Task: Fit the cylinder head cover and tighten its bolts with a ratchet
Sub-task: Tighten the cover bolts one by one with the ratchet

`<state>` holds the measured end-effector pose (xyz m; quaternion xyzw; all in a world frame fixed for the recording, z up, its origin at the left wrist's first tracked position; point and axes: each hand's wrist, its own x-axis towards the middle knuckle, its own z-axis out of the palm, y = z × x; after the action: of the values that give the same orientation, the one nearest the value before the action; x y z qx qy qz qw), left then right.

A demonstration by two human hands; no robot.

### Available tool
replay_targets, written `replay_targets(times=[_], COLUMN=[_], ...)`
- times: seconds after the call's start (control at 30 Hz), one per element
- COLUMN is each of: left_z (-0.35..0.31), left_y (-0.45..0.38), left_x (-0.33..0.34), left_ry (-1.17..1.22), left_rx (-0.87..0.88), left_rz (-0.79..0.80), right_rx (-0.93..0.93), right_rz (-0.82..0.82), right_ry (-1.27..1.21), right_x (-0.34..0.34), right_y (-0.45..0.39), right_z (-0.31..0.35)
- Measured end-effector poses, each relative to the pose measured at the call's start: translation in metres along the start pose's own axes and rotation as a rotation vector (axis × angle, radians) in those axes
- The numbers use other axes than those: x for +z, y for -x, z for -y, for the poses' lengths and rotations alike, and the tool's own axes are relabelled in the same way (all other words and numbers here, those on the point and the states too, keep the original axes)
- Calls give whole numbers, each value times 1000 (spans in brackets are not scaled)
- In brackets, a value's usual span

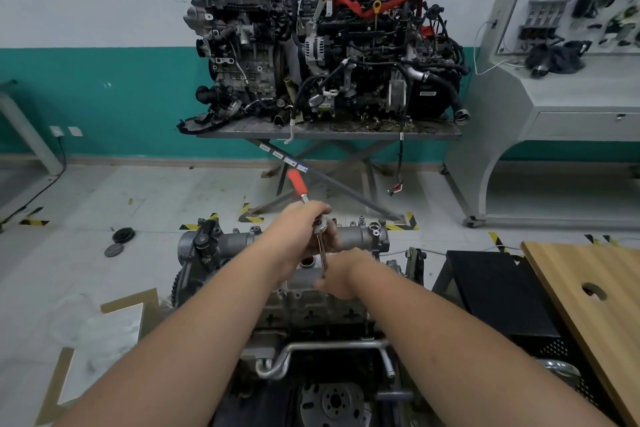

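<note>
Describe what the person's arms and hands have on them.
Nothing shows on them. Both forearms are bare as far as the frame's lower edge, with no sleeves in view. The left hand and right hand wear no gloves, and no watch or wristband is visible.

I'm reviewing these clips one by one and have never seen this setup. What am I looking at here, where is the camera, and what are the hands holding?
There is no robot: a person wears a camera on the head, looking down over both forearms. Below is an engine with its cylinder head cover on top. The left hand grips the head of a ratchet; its orange handle points up and away. The right hand steadies the thin extension bar running down to the cover. Behind, two more engines sit on a lift table.
</note>
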<state>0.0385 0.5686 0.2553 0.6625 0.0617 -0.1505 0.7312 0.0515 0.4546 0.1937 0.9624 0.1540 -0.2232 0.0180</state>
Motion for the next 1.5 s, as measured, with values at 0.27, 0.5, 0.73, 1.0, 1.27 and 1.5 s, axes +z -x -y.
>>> replay_targets(times=[0.27,0.5,0.73,1.0,1.27,1.5], left_z=[-33,4,48,26,7,-4], left_y=[3,-4,-7,-13,-13,-12], left_x=[7,1,12,27,6,4], left_ry=[-1046,-1557,-708,418,216,7], left_rx=[143,930,700,123,3,-40], left_rz=[105,-186,-306,-281,-72,57], right_rx=[-41,-15,-118,-22,31,14], right_rz=[-21,-23,-174,49,13,2], right_ry=[29,57,-395,-17,-24,-25], right_x=[4,0,2,-1,2,0], right_y=[1,1,1,-7,-9,-3], right_z=[-3,0,6,-3,-3,-4])
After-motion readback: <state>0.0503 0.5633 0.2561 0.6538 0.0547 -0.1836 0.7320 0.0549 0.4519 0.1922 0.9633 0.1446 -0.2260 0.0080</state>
